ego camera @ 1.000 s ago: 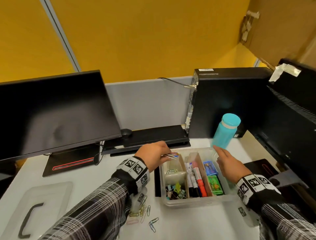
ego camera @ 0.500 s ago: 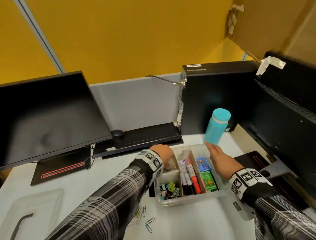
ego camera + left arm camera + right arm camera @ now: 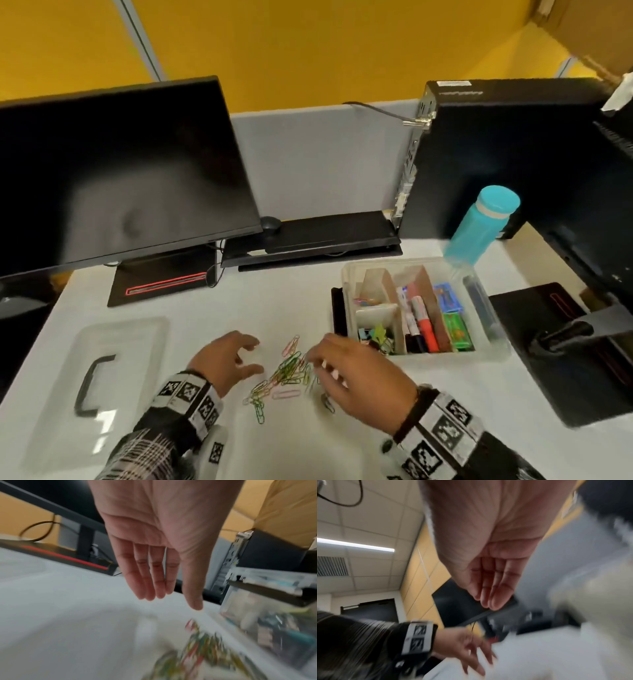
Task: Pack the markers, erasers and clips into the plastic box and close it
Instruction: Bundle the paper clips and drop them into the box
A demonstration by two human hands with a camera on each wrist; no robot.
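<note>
Both hands flank the paper clips (image 3: 286, 375) piled near-left of the plastic box (image 3: 493, 342). Left hand (image 3: 224, 359) loosely spread, empty; right hand (image 3: 359, 378) blurred, its fingers spread, covering some clips.

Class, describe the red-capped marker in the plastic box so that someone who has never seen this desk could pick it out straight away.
Find the clear plastic box on the white desk, in front of the teal bottle. Its middle compartment, between two brown dividers, holds the markers lying lengthwise. The red-capped marker is the only one with a bright red-orange cap; its neighbours are white and black.
</note>
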